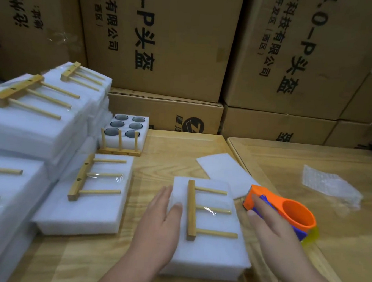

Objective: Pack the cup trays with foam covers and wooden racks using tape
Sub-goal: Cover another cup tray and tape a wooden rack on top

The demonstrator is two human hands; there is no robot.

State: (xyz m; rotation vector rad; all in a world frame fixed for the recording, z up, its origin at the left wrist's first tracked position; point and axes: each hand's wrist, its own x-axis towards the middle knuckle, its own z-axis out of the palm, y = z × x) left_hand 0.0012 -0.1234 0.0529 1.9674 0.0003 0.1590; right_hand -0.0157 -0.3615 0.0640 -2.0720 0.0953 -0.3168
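head view: the foam pack [205, 239] lies on the counter [179, 153], a wooden rack [199, 209] on top. the left hand [162, 219] presses flat, fingers spread, on the pack's left edge. the right hand [271, 229], just right of the pack, holds the tape roller [282, 210]. if the left hand lets go, the rack may slide and the tape may go crooked.

The stacked cardboard boxes [167, 38] carry black print, turned sideways: "0-P头盔" and "科技有限公司 (西区)". Lower boxes [167, 114] show only a cut-off round logo.
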